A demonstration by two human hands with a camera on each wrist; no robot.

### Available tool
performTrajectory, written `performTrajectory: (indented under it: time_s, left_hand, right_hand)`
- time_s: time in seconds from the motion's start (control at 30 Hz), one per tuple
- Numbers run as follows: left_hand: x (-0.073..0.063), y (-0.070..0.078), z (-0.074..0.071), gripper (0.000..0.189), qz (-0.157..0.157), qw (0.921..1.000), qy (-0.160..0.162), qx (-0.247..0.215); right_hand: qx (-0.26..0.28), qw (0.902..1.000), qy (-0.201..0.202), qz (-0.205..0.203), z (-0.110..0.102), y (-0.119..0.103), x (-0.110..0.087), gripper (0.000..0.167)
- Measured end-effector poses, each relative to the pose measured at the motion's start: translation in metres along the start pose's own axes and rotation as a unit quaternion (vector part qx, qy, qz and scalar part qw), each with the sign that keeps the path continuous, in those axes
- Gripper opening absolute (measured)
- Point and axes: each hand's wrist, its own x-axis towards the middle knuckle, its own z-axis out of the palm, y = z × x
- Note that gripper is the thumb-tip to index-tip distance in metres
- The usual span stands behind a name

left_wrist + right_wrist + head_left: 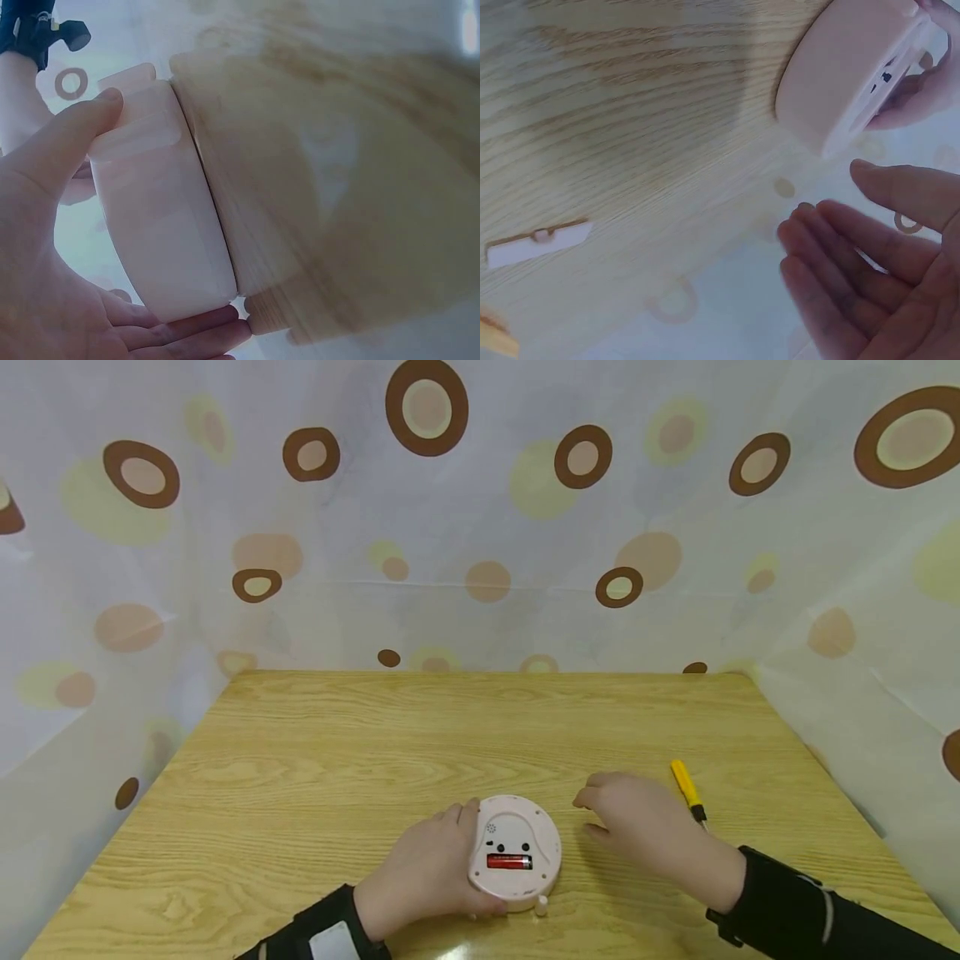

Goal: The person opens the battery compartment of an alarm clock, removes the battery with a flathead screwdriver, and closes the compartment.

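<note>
A round pale pink alarm clock lies with its back up on the table. One red battery sits in its uncovered slot, near two small black knobs. My left hand grips the clock's left side, its thumb by a stubby foot and its fingers around the far edge. To the right of the clock, my right hand hovers apart from it, fingers loosely bent and holding nothing. In the right wrist view a thin pinkish battery cover lies on the table; the head view does not show it.
A yellow-handled screwdriver lies just beyond my right hand, its shaft partly hidden by the wrist. The wooden table ends at a patterned cloth hanging behind and at both sides.
</note>
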Motion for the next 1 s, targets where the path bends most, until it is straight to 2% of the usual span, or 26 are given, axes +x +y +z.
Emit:
performTrajectory:
  time_s: [0.07, 0.17, 0.3, 0.4, 0.5, 0.7, 0.9, 1.0]
  left_hand:
    - [0.0, 0.0, -0.001, 0.125, -0.001, 1.0, -0.002, -0.001]
    - [0.0, 0.0, -0.002, 0.125, -0.002, 1.0, -0.005, -0.003]
    - [0.0, 0.0, -0.002, 0.124, -0.001, 1.0, -0.004, 0.001]
    - [0.0, 0.0, -0.002, 0.124, 0.0, 1.0, -0.001, 0.003]
    - [0.0, 0.0, -0.001, 0.124, 0.002, 1.0, -0.001, 0.004]
    - [0.0, -0.002, 0.0, 0.124, 0.007, 1.0, 0.002, 0.005]
    - [0.0, -0.001, -0.001, 0.124, 0.006, 1.0, -0.001, 0.003]
    - [0.0, 0.0, -0.001, 0.124, 0.006, 1.0, -0.004, 0.004]
  right_hand:
    - [0.011, 0.9995, 0.004, -0.029, 0.0, -0.003, 0.002, 0.023]
    - [0.033, 0.9947, 0.025, -0.094, 0.001, -0.007, 0.004, 0.023]
    - [0.043, 0.9807, 0.068, -0.178, 0.005, -0.01, 0.008, 0.023]
    - [0.033, 0.9704, 0.093, -0.221, 0.008, -0.013, 0.011, 0.022]
    - [0.021, 0.965, 0.099, -0.242, 0.009, -0.016, 0.014, 0.02]
    - [-0.011, 0.9601, 0.085, -0.266, 0.009, -0.021, 0.018, 0.02]
    - [-0.063, 0.9397, 0.112, -0.317, 0.012, -0.024, 0.023, 0.026]
    - [-0.072, 0.9309, 0.128, -0.334, 0.014, -0.024, 0.025, 0.025]
